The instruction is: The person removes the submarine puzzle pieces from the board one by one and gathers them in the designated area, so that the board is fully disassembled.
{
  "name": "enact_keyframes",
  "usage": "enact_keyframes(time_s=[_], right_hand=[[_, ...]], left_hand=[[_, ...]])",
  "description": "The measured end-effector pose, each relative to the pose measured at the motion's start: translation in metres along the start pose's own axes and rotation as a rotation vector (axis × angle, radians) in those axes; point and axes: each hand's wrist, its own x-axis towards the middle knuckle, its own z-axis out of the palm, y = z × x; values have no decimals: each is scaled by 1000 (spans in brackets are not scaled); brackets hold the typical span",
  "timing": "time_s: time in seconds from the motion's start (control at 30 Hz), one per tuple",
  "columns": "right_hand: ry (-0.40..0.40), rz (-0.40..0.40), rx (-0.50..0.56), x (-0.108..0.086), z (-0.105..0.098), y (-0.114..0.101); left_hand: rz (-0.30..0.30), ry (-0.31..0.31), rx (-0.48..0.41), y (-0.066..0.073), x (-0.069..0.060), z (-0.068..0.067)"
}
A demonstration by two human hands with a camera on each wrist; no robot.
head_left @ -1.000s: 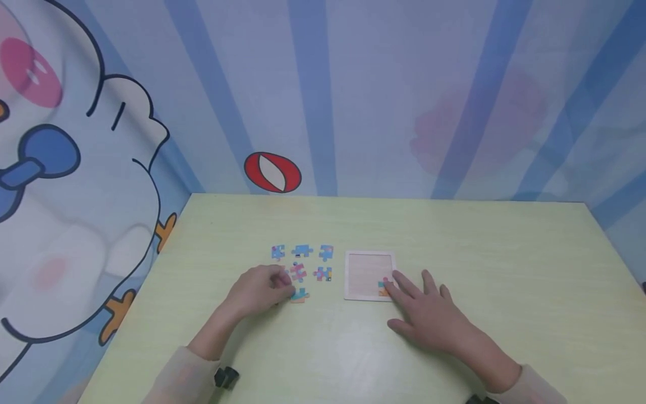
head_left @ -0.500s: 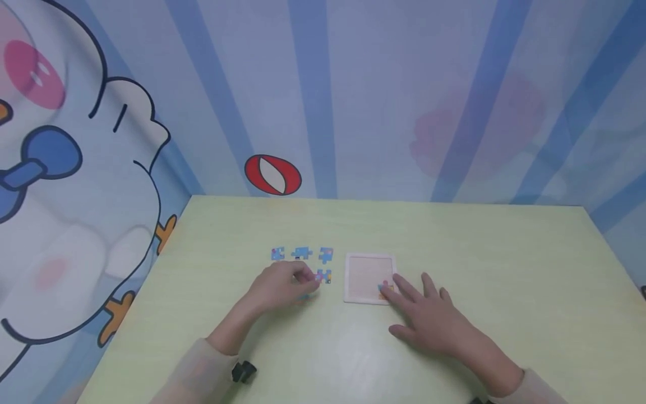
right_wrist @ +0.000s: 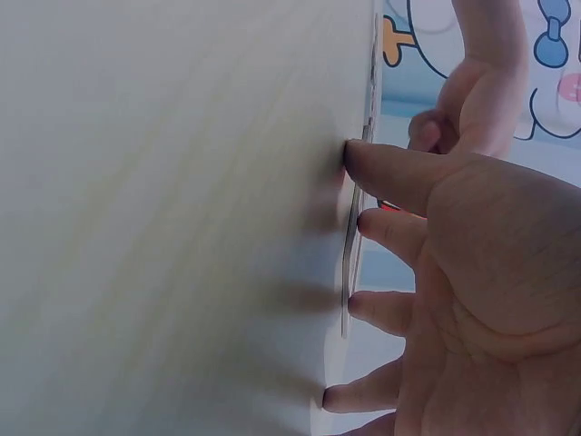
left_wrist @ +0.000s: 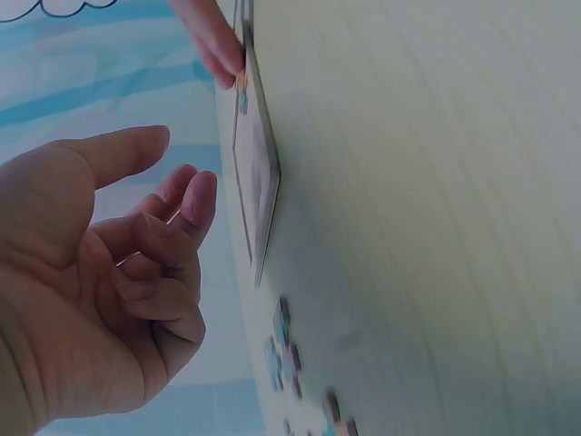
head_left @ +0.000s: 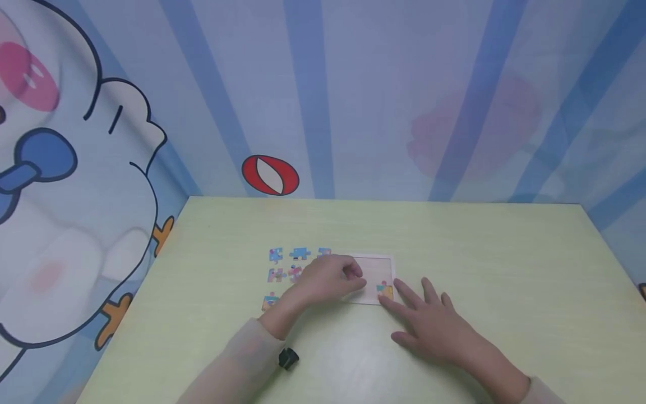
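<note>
My left hand (head_left: 330, 280) hovers over the left part of a shallow square puzzle tray (head_left: 373, 256). In the left wrist view its fingers curl loosely, thumb apart from them, and nothing shows between them. My right hand (head_left: 436, 325) lies with fingers spread at the tray's lower right corner. Its index fingertip touches the edge of a teal-and-orange jigsaw piece (head_left: 386, 291) in that corner. Loose jigsaw pieces lie left of the tray, among them a blue one (head_left: 300, 253), a pink one (head_left: 276, 275) and an orange-and-teal one (head_left: 271, 302). My left hand and forearm hide part of that group.
A pale yellow-green table (head_left: 484, 252) extends around the tray. Behind it stands a blue striped backdrop (head_left: 373, 101) with cartoon prints. A small black device (head_left: 289, 358) sits at my left sleeve.
My left hand has moved right, from the loose pieces to over the tray's left side, uncovering pieces at the far left. My right hand stays nearly in place at the tray's corner.
</note>
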Motion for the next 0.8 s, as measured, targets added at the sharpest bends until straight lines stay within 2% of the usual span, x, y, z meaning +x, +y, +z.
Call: enact_keyframes(time_s=[0.2, 0.37, 0.57, 0.8], right_hand=[[5, -16, 2, -2, -1, 0], [14, -23, -11, -2, 0, 1], [27, -29, -21, -2, 2, 2], [18, -29, -14, -1, 2, 1]], left_hand=[[31, -46, 20, 14, 18, 15], [42, -59, 53, 21, 27, 24], [38, -62, 114, 25, 31, 34], [7, -62, 116, 28, 30, 35]])
